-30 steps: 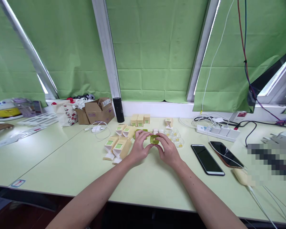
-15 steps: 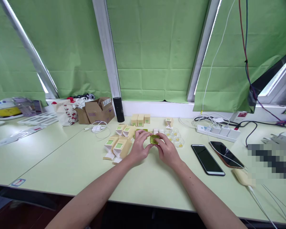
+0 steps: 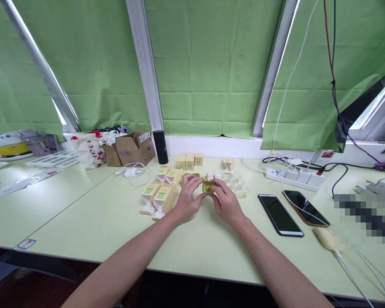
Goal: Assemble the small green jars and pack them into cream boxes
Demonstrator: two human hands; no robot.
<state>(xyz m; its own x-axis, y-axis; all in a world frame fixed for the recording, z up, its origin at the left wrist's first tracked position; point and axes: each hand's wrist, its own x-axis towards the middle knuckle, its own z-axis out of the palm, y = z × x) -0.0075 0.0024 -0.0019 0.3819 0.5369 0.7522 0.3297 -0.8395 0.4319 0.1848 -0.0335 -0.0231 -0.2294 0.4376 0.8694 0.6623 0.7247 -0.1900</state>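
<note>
Between my two hands is a small green, square-shaped container (image 3: 208,187), its hollow side facing me. My left hand (image 3: 189,196) pinches its left edge between thumb and fingers. On the opposite edge, my right hand (image 3: 225,201) grips it the same way. Cream paper boxes with green labels and open flaps (image 3: 164,199) lie just left of my left hand. Another green piece (image 3: 195,175) shows partly behind my left fingers. Clear round plastic pieces with yellow spots (image 3: 241,191) sit beyond my right hand, near some small white pieces (image 3: 209,176).
Closed cream boxes (image 3: 189,161) stand at the back, beside an open one (image 3: 228,164). A black bottle (image 3: 160,147) and a cardboard carton (image 3: 135,149) are back left. Two phones (image 3: 280,215) (image 3: 305,208), a power strip (image 3: 294,179) and cables lie to the right.
Both hands keep their hold on the green container, which is tilted very slightly differently. The whole view has shifted a little; nothing else has visibly moved.
</note>
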